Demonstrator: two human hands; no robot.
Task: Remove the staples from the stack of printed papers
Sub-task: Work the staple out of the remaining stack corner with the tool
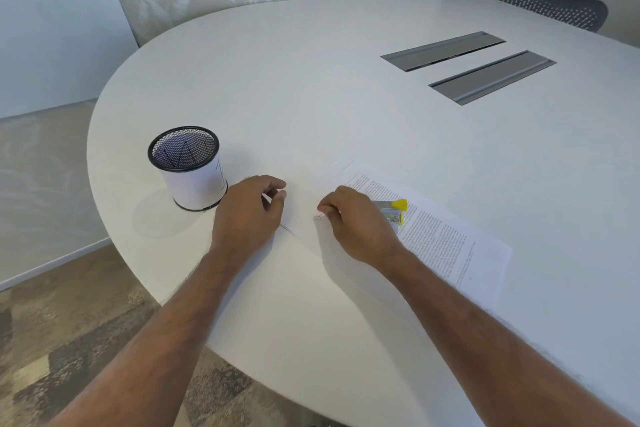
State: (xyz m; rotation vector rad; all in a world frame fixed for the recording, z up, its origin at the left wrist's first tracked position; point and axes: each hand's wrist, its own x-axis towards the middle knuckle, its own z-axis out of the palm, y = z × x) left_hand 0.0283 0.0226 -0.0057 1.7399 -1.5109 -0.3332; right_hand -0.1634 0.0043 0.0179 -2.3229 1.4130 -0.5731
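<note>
A stack of printed papers lies on the white table, right of centre. A blank white sheet lies face down to its left, under both hands. My left hand rests on that sheet's left edge with curled fingers, thumb and forefinger closed at the paper. My right hand pinches a small metal staple just above the sheet. A yellow and metal staple remover lies on the printed page, partly hidden behind my right hand.
A black mesh pen cup wrapped in white paper stands left of my left hand. Two grey cable hatches are set into the table further back. A dark mesh chair stands at the far right. The table's curved edge runs close on the left.
</note>
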